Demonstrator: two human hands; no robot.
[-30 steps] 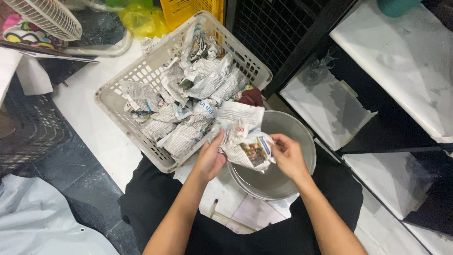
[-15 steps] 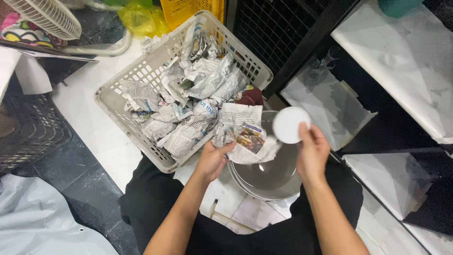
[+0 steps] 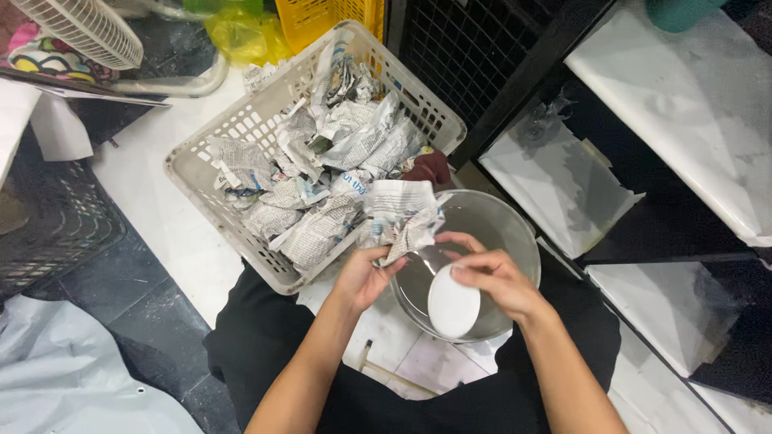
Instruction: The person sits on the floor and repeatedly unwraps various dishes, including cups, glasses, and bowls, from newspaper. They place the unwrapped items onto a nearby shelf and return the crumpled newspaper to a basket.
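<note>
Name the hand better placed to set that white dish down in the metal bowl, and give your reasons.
Right. The right hand holds the white dish directly over the metal bowl, while the left hand grips crumpled newspaper.

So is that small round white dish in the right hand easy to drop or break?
Probably fragile: the small round white dish looks smooth and glazed like ceramic, so it may be slippery. The right hand grips it only by the rim, above the grey metal bowl. Being round, it would likely roll if set on edge.
</note>
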